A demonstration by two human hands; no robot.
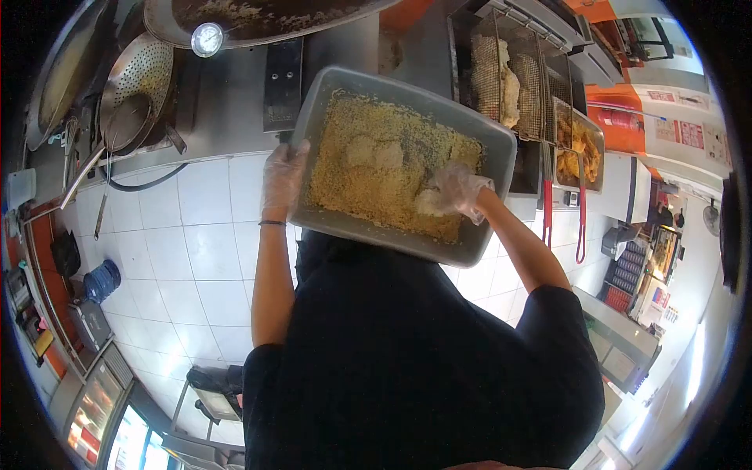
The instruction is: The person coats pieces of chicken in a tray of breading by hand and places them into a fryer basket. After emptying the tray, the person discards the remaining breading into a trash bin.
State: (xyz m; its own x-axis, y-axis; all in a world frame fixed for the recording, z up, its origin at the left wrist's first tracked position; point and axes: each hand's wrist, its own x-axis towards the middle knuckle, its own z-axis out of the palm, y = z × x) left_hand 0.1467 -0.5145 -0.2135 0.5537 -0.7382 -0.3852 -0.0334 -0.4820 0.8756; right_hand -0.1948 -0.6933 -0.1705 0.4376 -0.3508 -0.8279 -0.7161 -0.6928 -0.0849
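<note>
Grey tub point(392, 240) of crumbs point(352, 182): left hand point(282, 174) grips its nine o'clock rim; right hand point(464, 190), at four o'clock, partly hides a pale piece point(428, 204), whether gripping I cannot tell

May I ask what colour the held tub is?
The tub is grey, best seen in the head view.

The metal counter point(227, 117) carries a perforated strainer point(149, 66) at its left, while the grey tub point(500, 150) overlaps its front edge, contact unclear.

Top pan point(270, 14) cut off; wall notices point(691, 132) unreadable.
</note>
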